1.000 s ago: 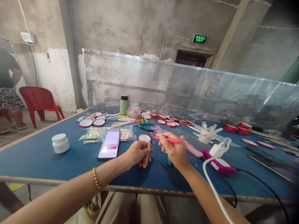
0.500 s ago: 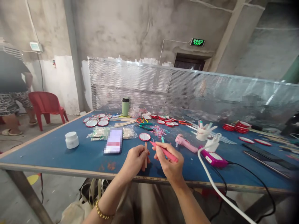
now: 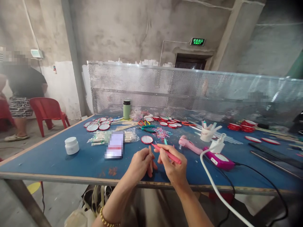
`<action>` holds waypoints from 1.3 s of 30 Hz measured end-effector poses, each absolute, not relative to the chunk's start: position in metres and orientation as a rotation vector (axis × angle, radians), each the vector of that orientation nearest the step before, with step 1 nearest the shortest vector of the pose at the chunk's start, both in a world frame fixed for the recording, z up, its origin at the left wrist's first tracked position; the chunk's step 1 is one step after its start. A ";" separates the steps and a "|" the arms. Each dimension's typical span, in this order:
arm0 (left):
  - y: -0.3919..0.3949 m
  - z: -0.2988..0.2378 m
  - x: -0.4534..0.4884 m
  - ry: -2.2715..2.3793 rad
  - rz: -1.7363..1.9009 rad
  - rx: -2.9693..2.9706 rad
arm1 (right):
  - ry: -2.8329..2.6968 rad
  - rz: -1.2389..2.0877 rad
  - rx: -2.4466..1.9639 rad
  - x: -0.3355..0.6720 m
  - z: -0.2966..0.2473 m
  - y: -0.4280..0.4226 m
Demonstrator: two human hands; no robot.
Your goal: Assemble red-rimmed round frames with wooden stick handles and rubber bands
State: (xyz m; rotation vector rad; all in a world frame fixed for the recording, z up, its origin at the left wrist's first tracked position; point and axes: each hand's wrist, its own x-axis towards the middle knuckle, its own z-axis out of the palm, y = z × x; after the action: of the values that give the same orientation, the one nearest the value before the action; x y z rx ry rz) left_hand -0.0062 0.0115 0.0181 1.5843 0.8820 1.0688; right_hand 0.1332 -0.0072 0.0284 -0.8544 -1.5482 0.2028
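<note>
My left hand (image 3: 140,162) is closed around a flat wooden stick (image 3: 150,150), which stands nearly upright between its fingers. A pink pen (image 3: 169,154) is gripped in my right hand (image 3: 175,167), its tip pointing left at the upper end of the stick. Whether the tip touches the wood I cannot tell. Just beyond both hands lies a round white disc with a red rim (image 3: 147,139). Small pink and blue pieces (image 3: 163,133) are scattered behind it, close to pliers with teal handles (image 3: 147,128).
A phone (image 3: 115,145) rests on bagged wooden sticks (image 3: 131,135), left of my hands. Farther left stands a white jar (image 3: 71,146). To the right are a pink handheld tool (image 3: 190,145), a purple device (image 3: 220,159) and a white cable (image 3: 213,186). A perforated metal screen (image 3: 142,85) borders the back.
My left hand and the wooden stick have shifted slightly right, and the stick leans a little more. The pen stays in my right hand. At far left, a person has moved.
</note>
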 end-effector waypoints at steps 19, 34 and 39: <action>0.008 0.009 -0.010 0.824 1.181 1.600 | -1.486 0.274 -0.890 0.139 0.025 -0.005; 0.008 0.009 -0.014 0.783 1.121 1.650 | -1.573 0.195 -0.814 0.134 0.025 -0.012; 0.005 0.012 -0.014 0.785 1.107 1.650 | -1.616 0.183 -0.807 0.136 0.025 -0.012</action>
State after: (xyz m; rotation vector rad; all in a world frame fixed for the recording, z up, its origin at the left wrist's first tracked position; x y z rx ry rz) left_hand -0.0137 0.0051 0.0122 1.6501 0.7854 1.1069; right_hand 0.1355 -0.0119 0.0251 -0.8070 -1.6159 0.1831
